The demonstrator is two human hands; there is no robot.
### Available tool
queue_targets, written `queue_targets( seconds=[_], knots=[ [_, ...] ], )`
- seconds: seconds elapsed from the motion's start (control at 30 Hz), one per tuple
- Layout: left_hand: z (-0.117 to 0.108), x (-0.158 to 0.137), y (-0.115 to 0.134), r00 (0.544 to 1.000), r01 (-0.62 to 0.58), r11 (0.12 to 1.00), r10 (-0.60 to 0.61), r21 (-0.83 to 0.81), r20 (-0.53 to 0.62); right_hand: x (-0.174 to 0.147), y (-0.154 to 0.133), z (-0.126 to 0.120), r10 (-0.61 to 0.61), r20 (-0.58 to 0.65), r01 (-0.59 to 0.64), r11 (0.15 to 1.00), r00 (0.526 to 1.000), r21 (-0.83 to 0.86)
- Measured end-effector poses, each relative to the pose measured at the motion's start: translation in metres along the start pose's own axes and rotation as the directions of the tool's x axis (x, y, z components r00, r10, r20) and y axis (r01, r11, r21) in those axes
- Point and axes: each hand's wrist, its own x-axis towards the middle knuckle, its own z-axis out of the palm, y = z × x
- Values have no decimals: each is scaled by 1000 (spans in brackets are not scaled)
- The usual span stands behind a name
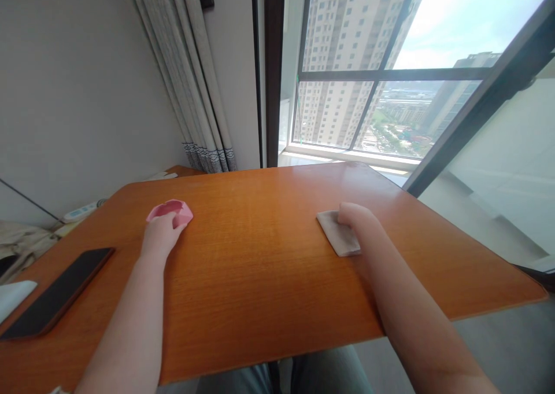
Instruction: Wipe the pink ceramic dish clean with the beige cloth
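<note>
Head view: left hand (pixel 159 236) grips the pink dish (pixel 170 212) at ten o'clock; right hand (pixel 358 223) presses flat on the cloth (pixel 336 232) at two o'clock.

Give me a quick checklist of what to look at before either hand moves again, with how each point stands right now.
1. Left hand touching the pink dish: ok, its fingers rest on the near rim.
2. Right hand on the grey pad: ok, lying on its right part.
3. Either hand truly gripping: cannot tell, fingers hidden.
4. Dish standing flat on the wooden table: ok.
5. Black phone apart from the left arm: ok, near the left edge.
</note>
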Motion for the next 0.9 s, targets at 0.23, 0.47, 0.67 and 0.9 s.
queue_targets(
  seconds=[0.23, 0.47, 0.67, 0.9],
  knots=[
    [-9, -2, 7, 993, 29, 996, -39, -88, -113, -20, -49, 15, -180, -56, 183, 982, 982, 52],
    [-34, -39, 110, 915, -389, 837, 305, -384, -262, -59, -116, 44, -435, -275, 406, 244, 857, 881],
    [6, -94, 165, 748, -601, 744, 652, -293, 121, -40, -116, 62, -321, -394, 435, 66, 862, 898],
    [-13, -93, 111, 902, -367, 929, 343, 44, 263, -37, -117, 65, -342, -377, 429, 88, 861, 899]
  ],
)
